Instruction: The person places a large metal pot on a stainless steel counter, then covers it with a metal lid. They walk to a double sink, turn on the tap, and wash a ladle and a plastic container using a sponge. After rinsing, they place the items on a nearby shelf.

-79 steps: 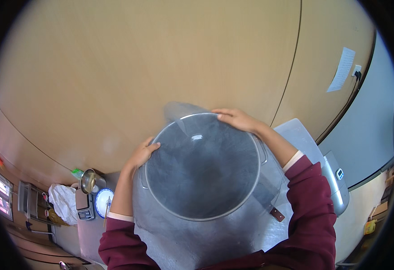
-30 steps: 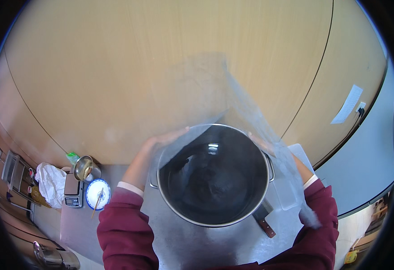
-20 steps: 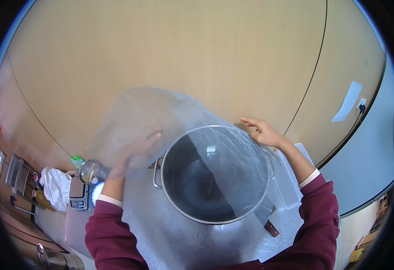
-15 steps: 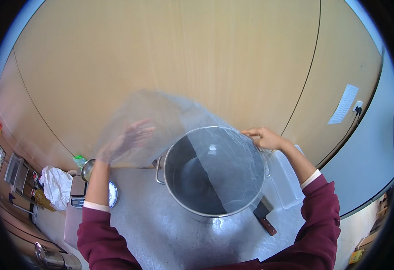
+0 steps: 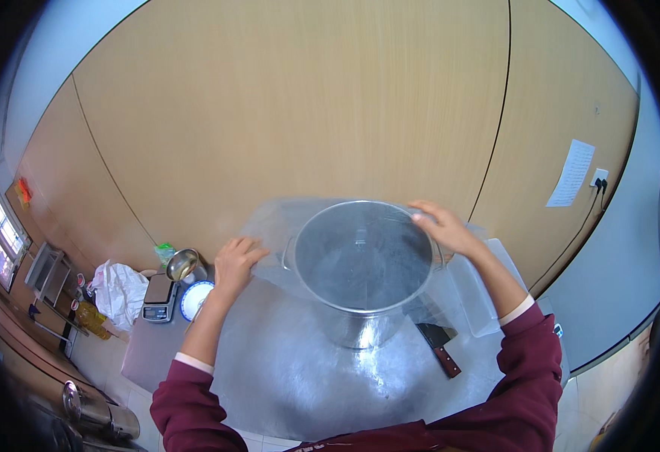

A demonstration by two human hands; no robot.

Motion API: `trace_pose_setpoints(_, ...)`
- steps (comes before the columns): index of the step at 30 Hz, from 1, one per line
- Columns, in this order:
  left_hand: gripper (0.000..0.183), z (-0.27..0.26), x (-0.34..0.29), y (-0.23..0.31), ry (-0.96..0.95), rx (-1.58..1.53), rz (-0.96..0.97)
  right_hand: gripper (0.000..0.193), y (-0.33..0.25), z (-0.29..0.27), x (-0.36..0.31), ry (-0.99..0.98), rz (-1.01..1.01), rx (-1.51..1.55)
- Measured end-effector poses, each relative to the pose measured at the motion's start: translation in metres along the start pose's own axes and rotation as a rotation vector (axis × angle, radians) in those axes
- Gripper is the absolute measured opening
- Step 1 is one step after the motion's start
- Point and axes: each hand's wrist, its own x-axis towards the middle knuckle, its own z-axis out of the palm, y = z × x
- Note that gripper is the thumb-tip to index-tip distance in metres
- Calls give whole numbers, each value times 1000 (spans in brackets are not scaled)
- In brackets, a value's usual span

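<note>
A big stainless steel pot stands on the metal table, with clear plastic film spread across its mouth and hanging past the rim on both sides. Left of the pot handle, my left hand is closed with its fingers pinching the film's edge, slightly blurred. My right hand rests at the far right rim, thumb and fingers closed on the film there. The pot's inside shows hazily through the film. To the right of the pot lies a cleaver with a wooden handle, its blade partly behind the film.
A clear plastic tub sits right of the pot. At the table's left are a digital scale, a metal bowl, a blue-rimmed white dish and a white plastic bag. A wooden panel wall rises behind the table.
My left hand has come down and inward, bringing the raised film down over the whole pot mouth. My right hand stays at the rim. The view has shifted slightly.
</note>
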Motion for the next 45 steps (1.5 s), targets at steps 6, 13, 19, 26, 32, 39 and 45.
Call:
trace_pose_setpoints(6,79,-14,-40,6,-283,123,-237,52,-50,66,-15,-273,153,-375)
trace_pose_setpoints(13,96,-96,-257,11,-280,-15,-462,40,-180,137,-44,240,-270,-548)
trace_pose_setpoints(19,91,-152,-552,53,-158,-289,-1152,22,-352,370,-61,57,-533,118)
trace_pose_setpoints(26,81,-252,-778,107,28,-399,-1822,13,-579,640,-88,-524,-578,562)
trace_pose_setpoints(32,69,-331,-890,48,145,-58,-1951,11,-724,819,-87,-836,-632,713)
trace_pose_setpoints(39,64,-315,-1024,27,265,48,-2295,12,-918,1156,-110,-1200,-874,741)
trace_pose_setpoints(45,57,-360,-1057,-64,475,-121,-2728,36,-1191,1477,-204,-926,-1332,728)
